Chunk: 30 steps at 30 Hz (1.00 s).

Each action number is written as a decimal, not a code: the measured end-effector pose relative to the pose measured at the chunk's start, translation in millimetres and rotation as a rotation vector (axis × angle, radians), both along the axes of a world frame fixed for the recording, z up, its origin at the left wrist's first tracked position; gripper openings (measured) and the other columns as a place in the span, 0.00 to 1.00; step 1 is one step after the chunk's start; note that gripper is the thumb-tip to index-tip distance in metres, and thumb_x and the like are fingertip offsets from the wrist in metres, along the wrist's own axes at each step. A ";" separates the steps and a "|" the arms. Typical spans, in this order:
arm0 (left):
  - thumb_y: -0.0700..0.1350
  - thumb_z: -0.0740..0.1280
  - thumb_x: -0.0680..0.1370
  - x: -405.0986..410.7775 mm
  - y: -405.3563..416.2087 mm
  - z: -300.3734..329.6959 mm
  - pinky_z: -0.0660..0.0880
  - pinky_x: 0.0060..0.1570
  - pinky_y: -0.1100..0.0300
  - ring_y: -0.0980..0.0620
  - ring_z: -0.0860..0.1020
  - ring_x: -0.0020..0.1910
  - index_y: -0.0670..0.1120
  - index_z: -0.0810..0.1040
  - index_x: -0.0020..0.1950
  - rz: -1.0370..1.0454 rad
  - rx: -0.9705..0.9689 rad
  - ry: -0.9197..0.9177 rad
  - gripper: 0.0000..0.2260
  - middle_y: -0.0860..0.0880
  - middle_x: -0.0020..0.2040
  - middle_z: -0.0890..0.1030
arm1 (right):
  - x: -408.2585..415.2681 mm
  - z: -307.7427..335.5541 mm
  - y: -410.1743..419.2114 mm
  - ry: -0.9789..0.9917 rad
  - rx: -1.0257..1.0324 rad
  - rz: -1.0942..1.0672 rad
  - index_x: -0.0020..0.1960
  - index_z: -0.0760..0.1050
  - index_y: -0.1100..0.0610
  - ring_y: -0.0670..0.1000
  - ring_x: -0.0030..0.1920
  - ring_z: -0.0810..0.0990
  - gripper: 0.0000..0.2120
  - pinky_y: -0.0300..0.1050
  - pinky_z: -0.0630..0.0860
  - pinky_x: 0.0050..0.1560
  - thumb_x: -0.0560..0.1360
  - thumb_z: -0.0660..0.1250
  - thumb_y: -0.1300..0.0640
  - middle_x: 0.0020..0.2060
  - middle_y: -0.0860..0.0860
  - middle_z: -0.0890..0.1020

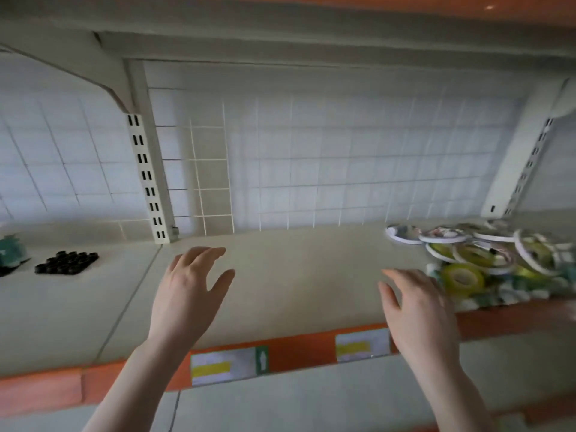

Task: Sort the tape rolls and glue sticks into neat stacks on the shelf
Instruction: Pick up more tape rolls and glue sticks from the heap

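Both hands held empty over the shelf (pixel 296 275).
Left hand (pixel 190 288) and right hand (pixel 417 310) spread wide; tape rolls (pixel 477 257) piled just right of the right hand, apart from fingers.

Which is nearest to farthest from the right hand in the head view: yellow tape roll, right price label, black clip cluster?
From the right hand:
1. Yellow tape roll, just to its right, at the near edge of the tape pile.
2. Right price label, below and to its left on the orange shelf edge; close to the roll's rank, but slightly farther.
3. Black clip cluster, far left on the shelf, beyond the left hand.
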<state>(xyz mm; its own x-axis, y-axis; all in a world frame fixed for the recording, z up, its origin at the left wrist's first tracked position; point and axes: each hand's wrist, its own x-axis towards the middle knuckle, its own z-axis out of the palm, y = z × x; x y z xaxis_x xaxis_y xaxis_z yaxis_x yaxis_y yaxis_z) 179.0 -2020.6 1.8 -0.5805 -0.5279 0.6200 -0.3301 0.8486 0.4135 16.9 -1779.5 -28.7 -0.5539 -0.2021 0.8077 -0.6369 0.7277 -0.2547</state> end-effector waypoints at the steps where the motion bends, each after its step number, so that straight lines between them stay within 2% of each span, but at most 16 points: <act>1: 0.45 0.72 0.72 -20.8 17.3 -2.2 0.71 0.52 0.53 0.43 0.75 0.55 0.45 0.79 0.58 0.006 0.012 0.001 0.15 0.48 0.55 0.79 | -20.7 -0.4 16.7 0.009 0.005 0.010 0.45 0.82 0.62 0.61 0.38 0.81 0.07 0.53 0.77 0.40 0.68 0.71 0.63 0.38 0.58 0.83; 5: 0.47 0.70 0.74 -95.7 83.7 -9.5 0.70 0.52 0.56 0.46 0.75 0.56 0.46 0.78 0.60 0.022 0.072 -0.007 0.16 0.50 0.56 0.79 | -92.5 3.4 74.9 0.005 0.030 0.076 0.45 0.82 0.62 0.61 0.37 0.81 0.05 0.53 0.77 0.40 0.70 0.71 0.65 0.37 0.58 0.82; 9: 0.50 0.68 0.75 -149.3 137.8 -7.9 0.68 0.53 0.59 0.50 0.74 0.58 0.50 0.77 0.62 -0.009 0.141 -0.078 0.16 0.52 0.59 0.77 | -137.2 7.1 117.9 -0.086 0.049 0.125 0.49 0.82 0.62 0.60 0.41 0.81 0.09 0.54 0.79 0.42 0.69 0.71 0.64 0.42 0.58 0.83; 12: 0.52 0.66 0.76 -177.7 164.1 -2.3 0.72 0.51 0.59 0.53 0.77 0.52 0.52 0.76 0.63 -0.062 0.187 -0.123 0.15 0.53 0.58 0.78 | -153.6 7.8 136.2 -0.129 0.058 0.149 0.50 0.82 0.62 0.60 0.43 0.82 0.09 0.54 0.80 0.43 0.69 0.71 0.63 0.44 0.57 0.84; 15: 0.52 0.64 0.77 -202.8 183.2 2.8 0.73 0.50 0.60 0.56 0.77 0.45 0.54 0.76 0.62 -0.127 0.222 -0.197 0.14 0.53 0.55 0.79 | -162.9 7.9 146.8 -0.148 0.080 0.186 0.49 0.82 0.62 0.59 0.42 0.82 0.10 0.53 0.80 0.40 0.68 0.72 0.64 0.43 0.56 0.84; 21: 0.54 0.62 0.78 -244.3 206.4 4.7 0.72 0.52 0.60 0.52 0.77 0.51 0.54 0.75 0.63 -0.236 0.220 -0.412 0.15 0.53 0.54 0.80 | -163.9 9.2 155.0 -0.125 0.144 0.305 0.48 0.82 0.62 0.56 0.38 0.80 0.10 0.50 0.79 0.39 0.66 0.74 0.63 0.39 0.53 0.83; 25: 0.52 0.62 0.78 -258.2 213.0 5.5 0.70 0.50 0.61 0.52 0.76 0.52 0.53 0.74 0.64 -0.302 0.223 -0.526 0.15 0.52 0.55 0.80 | -160.8 9.5 158.9 -0.134 0.139 0.327 0.48 0.82 0.61 0.56 0.40 0.81 0.11 0.49 0.79 0.39 0.65 0.75 0.63 0.40 0.52 0.83; 30: 0.50 0.62 0.78 -265.6 214.0 3.8 0.72 0.54 0.59 0.51 0.76 0.55 0.52 0.75 0.64 -0.330 0.211 -0.599 0.15 0.50 0.57 0.79 | -163.3 9.8 162.8 -0.148 0.130 0.320 0.47 0.82 0.61 0.54 0.39 0.81 0.11 0.47 0.78 0.38 0.65 0.76 0.64 0.39 0.52 0.82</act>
<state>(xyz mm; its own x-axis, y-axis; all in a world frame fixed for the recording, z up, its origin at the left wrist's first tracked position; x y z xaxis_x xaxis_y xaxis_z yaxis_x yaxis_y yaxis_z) -86.7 -1806.6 5.7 -0.9393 -0.3397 0.0488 -0.2918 0.8653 0.4075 -146.4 -1616.7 -18.9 -0.5548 -0.4796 0.6798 -0.8006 0.5300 -0.2794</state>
